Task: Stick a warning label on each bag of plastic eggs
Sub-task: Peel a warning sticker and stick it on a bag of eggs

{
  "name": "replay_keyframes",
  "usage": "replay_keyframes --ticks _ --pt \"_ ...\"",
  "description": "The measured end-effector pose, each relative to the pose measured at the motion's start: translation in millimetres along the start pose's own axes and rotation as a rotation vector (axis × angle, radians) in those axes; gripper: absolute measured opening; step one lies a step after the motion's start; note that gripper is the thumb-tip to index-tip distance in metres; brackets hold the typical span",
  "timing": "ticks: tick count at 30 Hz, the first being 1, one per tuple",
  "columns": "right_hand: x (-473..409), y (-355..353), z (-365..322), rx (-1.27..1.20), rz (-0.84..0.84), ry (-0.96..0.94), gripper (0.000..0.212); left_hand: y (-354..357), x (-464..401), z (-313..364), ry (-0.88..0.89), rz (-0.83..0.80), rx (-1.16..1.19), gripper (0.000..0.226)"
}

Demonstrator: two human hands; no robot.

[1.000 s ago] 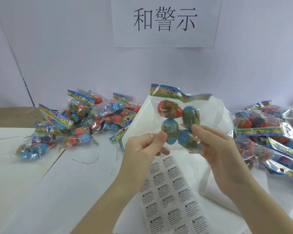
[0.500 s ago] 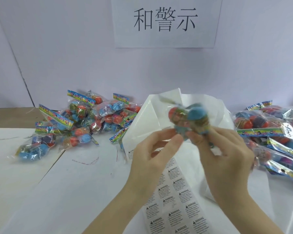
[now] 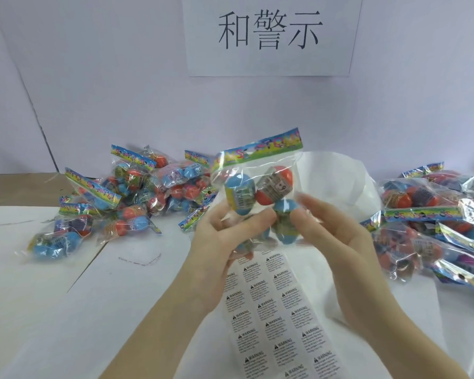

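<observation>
Nearest the person: white backing sheet of printed warning labels (image 3: 274, 318) is lying flat on the white paper-covered table (image 3: 52, 310), directly under both hands. Many labels are remaining on it.

Above sheet: left hand (image 3: 216, 242) and right hand (image 3: 337, 242) are holding one clear plastic bag of blue and orange plastic eggs (image 3: 257, 195) w/ rainbow-printed header card, raised off the table. Left fingers are curling round bag's lower left; right thumb and fingers are pinching its lower right. Neither hand is holding a label.

Change vs. 1 s ago: bag has been turned over; header now running up-right, barcode-type printing on eggs now facing viewer. Judgement: person is presenting the other face, prob. to check or choose the label spot.

Further back: pile of like bags at left (image 3: 126, 203), second pile at right (image 3: 443, 222); which is labelled, cannot tell. Paper wall sign w/ black characters (image 3: 268, 31) behind.
</observation>
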State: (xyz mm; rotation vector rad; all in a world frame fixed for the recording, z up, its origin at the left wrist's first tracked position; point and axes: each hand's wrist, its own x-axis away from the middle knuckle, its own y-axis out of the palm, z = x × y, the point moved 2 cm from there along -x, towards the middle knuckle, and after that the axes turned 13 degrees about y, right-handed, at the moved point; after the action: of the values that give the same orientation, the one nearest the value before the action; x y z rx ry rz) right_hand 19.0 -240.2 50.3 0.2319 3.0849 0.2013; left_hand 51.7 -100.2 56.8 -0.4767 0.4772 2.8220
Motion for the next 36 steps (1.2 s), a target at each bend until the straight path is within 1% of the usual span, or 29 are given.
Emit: replay_keyframes --ticks 1,2,4,8,9,11,12,14,16,18,19,20,21,22,24,26,27,28,29,30,31,32,34,36 --pt "-0.3 0.7 -0.9 -0.013 -0.070 0.021 0.036 0.3 0.0 -0.4 0.019 0.009 -0.031 0.025" --pt "0.1 1.4 -2.2 -0.003 -0.103 0.021 0.030 -0.1 -0.4 -1.6 0.040 0.029 -0.055 0.027" --pt "0.7 1.4 -4.0 -0.003 -0.091 0.014 0.020 -0.6 -0.1 -2.8 0.059 0.049 -0.078 0.031" --pt "-1.3 -5.1 -4.7 -0.064 -0.018 0.019 0.026 -2.6 -2.7 -1.7 -0.015 0.034 0.012 0.047" --pt "-2.0 -6.1 -4.8 -0.077 -0.009 0.021 0.026 -4.3 -3.3 -2.0 -0.018 0.055 0.025 0.044" --pt "-3.0 -6.2 -5.5 -0.095 -0.004 0.014 0.025 -5.0 -3.0 -1.2 0.006 0.117 0.013 0.025" --pt "-2.9 -5.5 -5.6 -0.093 -0.001 0.006 0.024 -4.2 -2.1 -0.5 0.017 0.146 0.005 0.020" --pt "-2.3 -3.9 -5.0 -0.093 0.010 -0.014 0.021 -4.8 -0.6 -1.1 0.035 0.216 0.020 0.019" --pt "-3.3 -5.2 -4.0 -0.115 0.056 -0.026 0.020 -10.4 -1.7 -0.6 0.051 0.321 0.030 0.019" --pt "-6.3 -12.2 -3.3 -0.167 0.166 -0.042 0.018 -17.1 -3.8 0.8 0.073 0.410 -0.020 0.025" --pt "-7.4 -16.2 -3.7 -0.180 0.240 -0.071 0.017 -19.2 -5.0 1.1 0.079 0.427 -0.036 0.024" --pt "-7.9 -19.7 -4.2 -0.167 0.322 -0.115 0.020 -19.5 -5.7 1.3 0.072 0.422 -0.041 0.019" --pt "-7.4 -22.0 -4.5 -0.126 0.405 -0.175 0.024 -17.9 -5.9 1.0 0.055 0.382 -0.035 0.014" --pt "-5.9 -22.7 -4.7 -0.057 0.480 -0.247 0.028 -13.3 -5.8 0.3 0.025 0.304 -0.027 0.012" --pt "-1.1 -17.7 -4.8 0.172 0.575 -0.438 0.036 -0.7 -3.1 -4.4 -0.056 0.097 0.002 0.018" --pt "4.2 -6.8 -3.4 0.442 0.580 -0.686 0.039 13.5 2.6 -7.6 -0.128 -0.087 0.089 0.022" --pt "6.7 -1.0 -0.5 0.551 0.523 -0.808 0.040 18.2 5.7 -7.8 -0.128 -0.141 0.129 0.026" --pt "8.5 5.0 3.1 0.622 0.425 -0.896 0.041 20.0 7.3 -7.7 -0.110 -0.149 0.161 0.031" --pt "10.3 10.5 5.7 0.646 0.314 -0.929 0.044 19.1 7.5 -7.2 -0.085 -0.117 0.179 0.032" --pt "11.6 14.5 7.1 0.623 0.206 -0.908 0.048 16.7 7.0 -5.7 -0.061 -0.072 0.183 0.032" --pt "12.3 16.4 7.1 0.573 0.127 -0.866 0.051 13.6 5.9 -4.2 -0.043 -0.034 0.178 0.032" --pt "13.1 16.7 5.7 0.526 0.103 -0.834 0.050 10.8 4.3 -3.1 -0.042 -0.005 0.178 0.032" --pt "13.5 12.5 3.0 0.462 0.194 -0.806 0.039 6.7 2.1 -2.9 -0.073 0.044 0.194 0.031" --pt "10.1 4.6 -0.8 0.389 0.309 -0.716 0.031 5.4 1.1 -4.1 -0.095 0.075 0.183 0.026"
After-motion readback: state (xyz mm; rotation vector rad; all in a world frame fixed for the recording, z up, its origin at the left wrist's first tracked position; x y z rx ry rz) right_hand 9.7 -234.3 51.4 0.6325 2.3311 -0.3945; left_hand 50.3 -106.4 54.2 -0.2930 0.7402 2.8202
